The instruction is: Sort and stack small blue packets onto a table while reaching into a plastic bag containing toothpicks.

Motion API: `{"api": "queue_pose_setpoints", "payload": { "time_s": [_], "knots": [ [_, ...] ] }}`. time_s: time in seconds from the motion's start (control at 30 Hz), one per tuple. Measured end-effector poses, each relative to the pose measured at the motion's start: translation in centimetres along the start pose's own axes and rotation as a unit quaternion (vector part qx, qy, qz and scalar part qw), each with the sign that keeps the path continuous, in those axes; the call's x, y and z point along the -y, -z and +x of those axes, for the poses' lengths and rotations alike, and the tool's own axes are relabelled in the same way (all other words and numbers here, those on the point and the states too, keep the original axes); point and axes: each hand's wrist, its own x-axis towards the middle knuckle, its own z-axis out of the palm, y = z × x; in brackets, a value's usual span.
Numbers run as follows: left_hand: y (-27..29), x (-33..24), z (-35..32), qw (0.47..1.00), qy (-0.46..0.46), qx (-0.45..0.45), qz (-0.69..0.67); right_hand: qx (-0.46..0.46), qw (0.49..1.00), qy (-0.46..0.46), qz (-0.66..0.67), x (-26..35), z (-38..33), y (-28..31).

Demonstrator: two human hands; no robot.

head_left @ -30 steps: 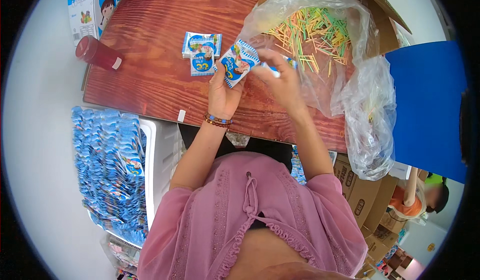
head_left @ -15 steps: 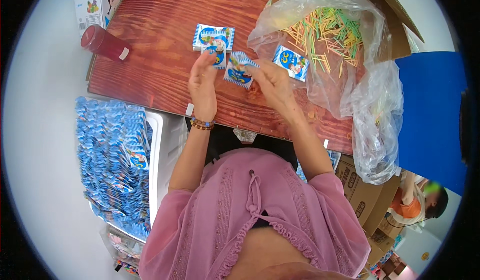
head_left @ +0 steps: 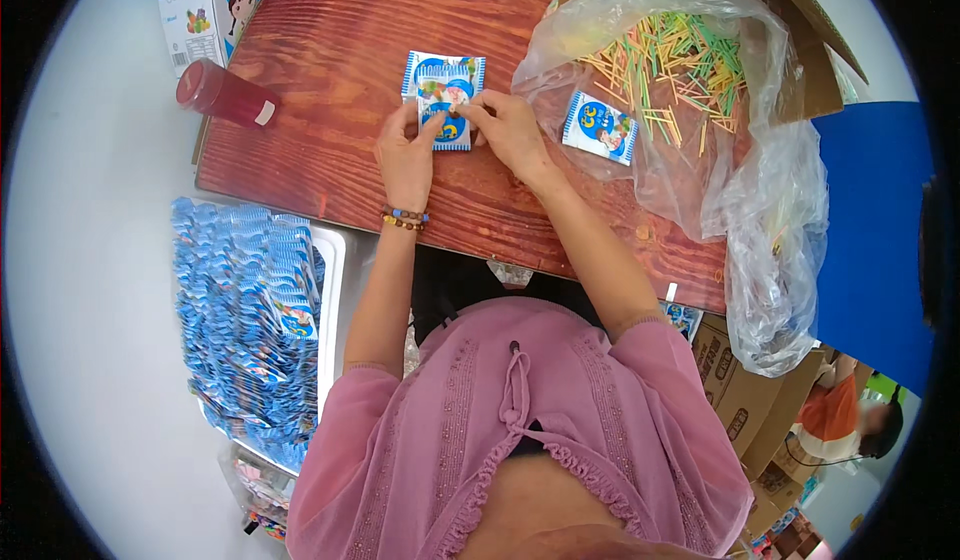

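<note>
Blue-and-white candy packets (head_left: 437, 90) lie together on the reddish wooden table in front of me, one partly over another. My left hand (head_left: 405, 163) grips the near packet (head_left: 455, 138) by its left side, thumb on its face. From the right, my right hand (head_left: 508, 132) has its thumb and forefinger pinched on the same packet, close to my left thumb. How many packets are between the fingers is hidden. Another packet (head_left: 600, 128) lies apart to the right, by the edge of a clear plastic bag (head_left: 690, 185).
Thin coloured sticks (head_left: 665, 75) fill the bag, inside a cardboard box (head_left: 800, 35). A pink-red jar (head_left: 228, 93) lies at left beside a printed carton (head_left: 190, 10). Below left, a white tub (head_left: 331, 300) is packed with packets. At lower right are cardboard boxes (head_left: 735, 360) and another person (head_left: 835, 415).
My right hand has moved left and brought its packet over to the ones at my left hand. The two hands now meet on it. The whole view has shifted slightly.
</note>
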Motion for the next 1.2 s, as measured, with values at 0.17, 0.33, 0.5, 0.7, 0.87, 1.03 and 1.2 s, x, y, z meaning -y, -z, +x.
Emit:
{"api": "queue_pose_setpoints", "payload": {
  "time_s": [0.17,0.33,0.5,0.7,0.87,1.03,1.2],
  "knots": [
    [-0.5,-0.2,0.2,0.984,-0.069,-0.029,0.162,-0.067,0.986,0.004,-0.151,0.3,-0.2,-0.2],
    [0.4,1.8,0.3,0.989,-0.095,-0.034,0.107,-0.117,0.974,0.067,-0.184,0.9,-4.0,2.9],
    [0.0,0.3,-0.5,0.981,-0.099,-0.013,0.165,-0.207,0.926,0.079,-0.307,-2.2,-6.1,13.9],
    [-0.7,0.0,-1.2,0.988,-0.102,-0.027,0.115,-0.16,0.919,0.03,-0.358,-2.8,-6.8,16.6],
    [-1.8,-2.1,-3.1,0.986,-0.124,-0.043,0.106,-0.216,0.953,0.005,-0.211,-4.9,-6.3,16.8],
    [-4.4,-3.2,-4.7,0.976,-0.18,-0.012,0.122,-0.28,0.948,0.062,-0.141,-6.4,-6.3,16.2],
    [-7.5,-4.1,-5.9,0.961,-0.214,0.076,0.156,-0.333,0.878,0.209,-0.273,-5.2,-6.5,16.7]
  ]
}}
